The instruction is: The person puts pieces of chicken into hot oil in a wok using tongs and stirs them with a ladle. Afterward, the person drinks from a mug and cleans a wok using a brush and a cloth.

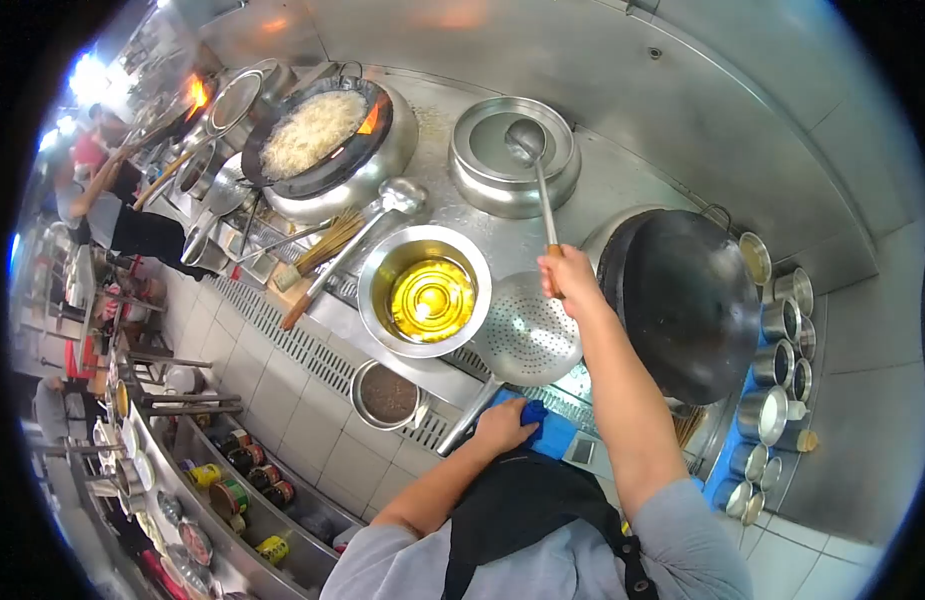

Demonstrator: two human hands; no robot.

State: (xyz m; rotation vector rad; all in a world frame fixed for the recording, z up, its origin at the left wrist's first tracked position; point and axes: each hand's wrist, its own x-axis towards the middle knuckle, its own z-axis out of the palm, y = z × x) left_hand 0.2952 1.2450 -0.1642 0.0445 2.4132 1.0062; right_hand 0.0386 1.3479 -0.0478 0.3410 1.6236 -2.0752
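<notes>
My right hand (570, 280) is closed round the wooden handle end of a ladle (546, 205). The ladle's bowl is over a round metal pot of clear liquid (464, 178) at the back of the stove. Low in the view, my left hand (501, 428) is closed on a dark blue cloth (533, 411), beside the wok's near side. A large black wok (687, 310) sits to the right of my right forearm, with no food visible in it. Between my hands lies a perforated strainer (527, 325), its handle pointing toward me.
Left of the strainer stands a metal pot (370, 290) with yellow oil. A smaller pot of brown contents (389, 395) is below it. Farther left, another wok (377, 140) holds pale bubbling food near flames. Several small metal containers (760, 415) line the right. A co-worker (112, 215) stands far left.
</notes>
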